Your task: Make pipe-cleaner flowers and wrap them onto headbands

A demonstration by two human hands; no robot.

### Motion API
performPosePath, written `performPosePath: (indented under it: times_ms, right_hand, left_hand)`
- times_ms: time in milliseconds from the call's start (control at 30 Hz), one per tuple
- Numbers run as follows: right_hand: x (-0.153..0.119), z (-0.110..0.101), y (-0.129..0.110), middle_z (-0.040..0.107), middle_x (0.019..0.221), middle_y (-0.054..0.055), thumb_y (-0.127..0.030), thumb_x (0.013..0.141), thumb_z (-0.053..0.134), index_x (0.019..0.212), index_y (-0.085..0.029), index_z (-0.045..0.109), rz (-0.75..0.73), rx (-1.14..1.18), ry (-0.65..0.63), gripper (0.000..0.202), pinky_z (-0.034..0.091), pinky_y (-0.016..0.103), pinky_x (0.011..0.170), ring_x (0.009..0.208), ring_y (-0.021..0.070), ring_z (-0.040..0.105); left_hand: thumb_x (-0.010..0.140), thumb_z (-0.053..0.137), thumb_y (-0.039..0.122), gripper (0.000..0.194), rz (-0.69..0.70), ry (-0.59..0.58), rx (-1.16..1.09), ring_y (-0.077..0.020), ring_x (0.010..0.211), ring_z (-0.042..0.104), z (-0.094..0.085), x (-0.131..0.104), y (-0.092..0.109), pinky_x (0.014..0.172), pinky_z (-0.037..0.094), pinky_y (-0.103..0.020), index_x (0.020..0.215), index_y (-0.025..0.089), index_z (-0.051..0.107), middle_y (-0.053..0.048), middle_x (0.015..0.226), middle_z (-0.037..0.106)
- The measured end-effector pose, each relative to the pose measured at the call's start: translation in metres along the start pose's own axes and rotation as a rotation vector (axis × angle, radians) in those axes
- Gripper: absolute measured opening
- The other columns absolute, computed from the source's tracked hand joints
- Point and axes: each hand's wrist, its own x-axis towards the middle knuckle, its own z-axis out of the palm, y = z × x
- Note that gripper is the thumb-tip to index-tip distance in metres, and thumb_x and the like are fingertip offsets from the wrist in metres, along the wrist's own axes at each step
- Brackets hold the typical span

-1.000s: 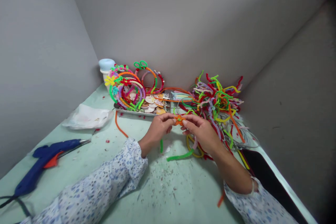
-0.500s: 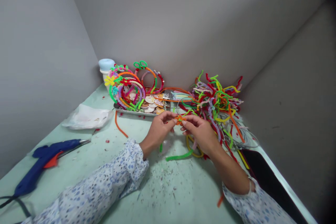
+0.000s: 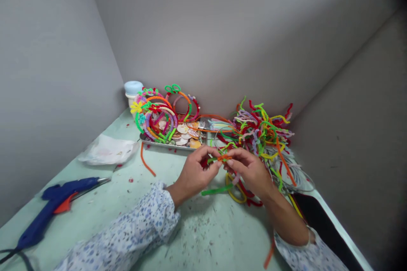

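Near the middle of the table, my left hand (image 3: pixel 197 170) and my right hand (image 3: pixel 252 172) meet around a small orange pipe-cleaner piece (image 3: pixel 224 158). Fingertips of both hands pinch it from either side. A short green stem shows beside it, by my left fingertips. Below the hands lie a green pipe cleaner (image 3: pixel 217 190) and a yellow loop (image 3: pixel 234 194). Behind them is a metal tray (image 3: pixel 178 146) holding shell-like pieces and several colourful pipe-cleaner hoops (image 3: pixel 159 123).
A blue glue gun (image 3: pixel 47 211) lies at the left near a clear plastic bag (image 3: pixel 108 150). A pile of pipe cleaners (image 3: pixel 263 129) and a black flat object (image 3: pixel 327 220) are on the right. A blue-lidded container (image 3: pixel 133 89) stands at the back.
The orange piece is now tilted more edge-on, with a green stem showing by my left fingertips. The view has tipped, so the scene sits slightly lower.
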Motion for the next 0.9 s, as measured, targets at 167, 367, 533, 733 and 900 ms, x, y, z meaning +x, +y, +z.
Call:
performPosePath:
  times_ms: [167,367,533,733,900]
  right_hand:
    - [-0.001,-0.011,-0.014,0.064,0.085,0.002,-0.023,0.078,0.064,0.083,-0.023,0.065,-0.277,-0.109,-0.084,0.005,0.050,0.026,0.063,0.076,0.0145,0.061]
    - [-0.002,-0.015,-0.029,0.066,0.082,0.004,-0.015,0.081,0.060,0.082,-0.023,0.066,-0.514,-0.278,-0.148,0.011,0.050,0.032,0.073,0.081,0.0174,0.062]
    - [-0.003,-0.017,-0.028,0.068,0.085,0.004,-0.014,0.081,0.058,0.086,-0.025,0.067,-0.559,-0.382,-0.178,0.015,0.050,0.032,0.074,0.082,0.0175,0.063]
    - [-0.003,-0.016,-0.026,0.067,0.088,0.005,-0.016,0.083,0.057,0.087,-0.024,0.067,-0.543,-0.406,-0.182,0.014,0.050,0.032,0.075,0.084,0.0174,0.063]
    - [-0.003,-0.013,-0.028,0.067,0.086,0.004,-0.014,0.082,0.057,0.087,-0.024,0.067,-0.538,-0.401,-0.183,0.015,0.050,0.030,0.075,0.082,0.0161,0.063]
  left_hand:
    - [0.078,0.059,0.022,0.010,0.141,-0.074,0.077,-0.0131,0.073,0.051,-0.005,-0.003,0.013,0.064,0.039,-0.024,0.087,0.017,0.060,-0.005,0.087,0.058]
    - [0.085,0.051,0.028,0.014,-0.082,-0.121,-0.198,-0.0123,0.072,0.052,-0.011,0.004,0.017,0.066,0.042,-0.024,0.091,0.017,0.058,-0.003,0.081,0.057]
    - [0.080,0.058,0.027,0.014,-0.225,-0.303,-0.300,-0.0100,0.067,0.051,-0.015,0.012,0.019,0.063,0.040,-0.022,0.087,0.015,0.060,-0.001,0.076,0.055]
    - [0.077,0.061,0.025,0.017,-0.265,-0.346,-0.302,-0.0086,0.064,0.050,-0.017,0.013,0.017,0.060,0.040,-0.022,0.091,0.015,0.062,-0.001,0.077,0.056]
    - [0.079,0.059,0.026,0.016,-0.252,-0.346,-0.246,-0.0080,0.061,0.050,-0.018,0.013,0.015,0.058,0.039,-0.021,0.089,0.015,0.062,0.000,0.074,0.056]
